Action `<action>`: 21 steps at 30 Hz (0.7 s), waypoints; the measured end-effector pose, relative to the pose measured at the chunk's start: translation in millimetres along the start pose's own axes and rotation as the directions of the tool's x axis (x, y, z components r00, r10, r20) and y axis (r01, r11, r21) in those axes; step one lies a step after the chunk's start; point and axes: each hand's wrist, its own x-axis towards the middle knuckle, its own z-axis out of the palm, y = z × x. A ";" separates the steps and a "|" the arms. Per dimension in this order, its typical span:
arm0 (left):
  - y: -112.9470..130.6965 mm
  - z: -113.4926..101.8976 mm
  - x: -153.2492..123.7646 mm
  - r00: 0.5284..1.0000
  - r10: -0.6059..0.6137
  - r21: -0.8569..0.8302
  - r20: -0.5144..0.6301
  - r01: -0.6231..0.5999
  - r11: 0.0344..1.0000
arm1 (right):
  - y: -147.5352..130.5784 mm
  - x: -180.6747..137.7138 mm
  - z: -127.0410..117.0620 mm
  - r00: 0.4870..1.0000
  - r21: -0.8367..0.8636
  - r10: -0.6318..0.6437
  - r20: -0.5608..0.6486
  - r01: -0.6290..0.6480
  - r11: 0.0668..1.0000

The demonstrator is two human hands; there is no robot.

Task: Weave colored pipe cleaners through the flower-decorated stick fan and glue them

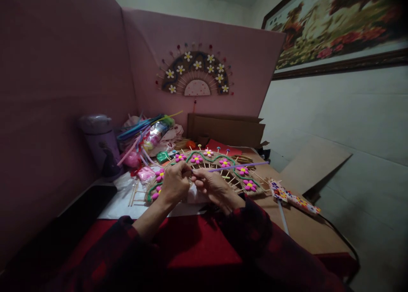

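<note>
My left hand [174, 182] and my right hand [214, 185] meet fingertip to fingertip over a half-round craft fan. A purple pipe cleaner [239, 166] runs from between the pinched fingers out to the right. Its near end is hidden by the fingers. Beneath them lies the fan [255, 192], with a woven brown surface, a wavy green cord, thin sticks and several pink clay flowers [225, 162] with yellow centres. Small coloured balls tip some sticks along its upper edge. The fan's lower middle is partly covered by my hands.
A purple tumbler [102, 145] and a heap of craft supplies [153, 134] stand at the left. Cardboard [226, 129] leans behind the fan. On the right rests a flower-patterned hot glue gun [293, 198]. A finished fan [197, 66] hangs on the pink backdrop.
</note>
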 end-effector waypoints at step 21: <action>3.0 -1.8 7.6 0.885 -0.387 -0.761 0.260 0.434 0.482 | -8.1 -14.1 1.7 0.500 -0.861 -0.761 0.413 0.486 -0.148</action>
